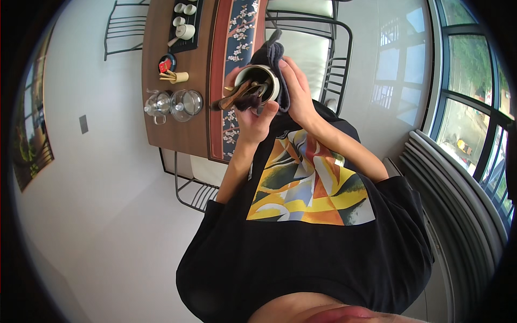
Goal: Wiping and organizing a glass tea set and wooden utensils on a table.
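My left hand (253, 126) grips a pale cylindrical holder (274, 82) from below and the left, its thumb near the rim. The holder's open mouth faces the camera. Inside and sticking out at the lower left are several wooden-handled tools (236, 93) and a dark-bristled brush (248, 101). My right hand (298, 87) presses a dark grey cloth (282, 87) against the holder's right side. The cloth's bunched end rises above the holder. Both hands are above the right part of the table, beside a flowered table runner (242, 36).
The wooden table (181, 135) bears a black tray (194, 42) with a teapot (185, 32) and several cups, a dark round dish (173, 60) with a red packet, a bamboo tool cup (179, 77) and glass teaware (186, 105). Metal-framed chairs (347, 60) stand around; a folded grey panel stack (452, 194) is at right.
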Demonstrator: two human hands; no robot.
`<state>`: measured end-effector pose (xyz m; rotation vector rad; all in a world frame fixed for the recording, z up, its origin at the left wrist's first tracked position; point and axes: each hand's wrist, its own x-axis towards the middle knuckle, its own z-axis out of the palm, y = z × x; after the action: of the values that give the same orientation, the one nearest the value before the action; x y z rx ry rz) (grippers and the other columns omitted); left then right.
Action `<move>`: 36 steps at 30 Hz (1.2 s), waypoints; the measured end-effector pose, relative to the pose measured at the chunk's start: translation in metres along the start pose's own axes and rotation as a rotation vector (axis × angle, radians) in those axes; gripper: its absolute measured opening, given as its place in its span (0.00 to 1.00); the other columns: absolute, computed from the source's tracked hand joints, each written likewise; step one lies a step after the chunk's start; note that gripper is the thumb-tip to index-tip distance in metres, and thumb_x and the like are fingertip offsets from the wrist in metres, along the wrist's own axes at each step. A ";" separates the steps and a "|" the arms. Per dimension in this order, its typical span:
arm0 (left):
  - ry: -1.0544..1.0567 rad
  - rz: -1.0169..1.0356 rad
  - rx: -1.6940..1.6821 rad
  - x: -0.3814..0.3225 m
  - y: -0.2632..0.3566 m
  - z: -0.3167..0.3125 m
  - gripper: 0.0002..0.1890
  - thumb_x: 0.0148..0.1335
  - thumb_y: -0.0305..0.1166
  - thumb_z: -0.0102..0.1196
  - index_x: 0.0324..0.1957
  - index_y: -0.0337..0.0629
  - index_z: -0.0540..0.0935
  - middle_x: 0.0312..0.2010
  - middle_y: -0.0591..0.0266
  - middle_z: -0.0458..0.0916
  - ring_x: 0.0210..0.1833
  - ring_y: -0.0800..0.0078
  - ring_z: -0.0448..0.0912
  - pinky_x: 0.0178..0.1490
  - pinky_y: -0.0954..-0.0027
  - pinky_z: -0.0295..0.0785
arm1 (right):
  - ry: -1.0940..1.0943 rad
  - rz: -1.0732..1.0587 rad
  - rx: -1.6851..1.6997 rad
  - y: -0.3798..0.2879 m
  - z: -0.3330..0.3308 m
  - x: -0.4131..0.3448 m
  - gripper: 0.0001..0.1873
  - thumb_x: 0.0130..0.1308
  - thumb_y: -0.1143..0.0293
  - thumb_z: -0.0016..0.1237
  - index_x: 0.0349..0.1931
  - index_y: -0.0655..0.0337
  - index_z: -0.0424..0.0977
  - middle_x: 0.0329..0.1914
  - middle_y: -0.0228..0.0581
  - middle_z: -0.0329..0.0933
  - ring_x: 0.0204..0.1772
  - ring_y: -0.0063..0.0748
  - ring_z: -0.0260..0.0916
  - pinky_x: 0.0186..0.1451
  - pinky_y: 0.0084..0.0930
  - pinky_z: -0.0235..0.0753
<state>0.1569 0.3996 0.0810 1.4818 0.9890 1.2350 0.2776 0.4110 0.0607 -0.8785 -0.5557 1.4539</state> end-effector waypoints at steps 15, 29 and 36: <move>-0.140 0.105 0.078 -0.004 -0.019 -0.037 0.48 0.55 0.50 0.68 0.68 0.36 0.55 0.63 0.51 0.55 0.62 0.63 0.66 0.63 0.63 0.66 | -0.043 0.109 -0.021 -0.001 0.002 0.003 0.20 0.75 0.59 0.39 0.43 0.71 0.74 0.33 0.35 0.74 0.39 0.20 0.67 0.46 0.20 0.69; 0.146 0.102 -0.108 -0.006 -0.011 0.004 0.49 0.64 0.58 0.55 0.71 0.31 0.47 0.66 0.49 0.62 0.69 0.62 0.62 0.72 0.62 0.56 | 0.046 -0.039 -0.200 -0.004 0.013 -0.007 0.19 0.79 0.60 0.34 0.55 0.68 0.68 0.45 0.36 0.72 0.49 0.20 0.66 0.56 0.19 0.66; 0.131 0.160 -0.038 0.004 -0.015 -0.001 0.52 0.54 0.70 0.56 0.63 0.30 0.63 0.58 0.54 0.68 0.60 0.67 0.69 0.63 0.66 0.64 | 0.025 -0.074 -0.322 -0.011 0.016 -0.005 0.22 0.76 0.58 0.36 0.52 0.73 0.69 0.49 0.54 0.70 0.53 0.42 0.69 0.61 0.31 0.65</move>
<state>0.1568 0.4073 0.0672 1.4881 0.9413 1.4735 0.2711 0.4100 0.0794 -1.1141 -0.8105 1.3044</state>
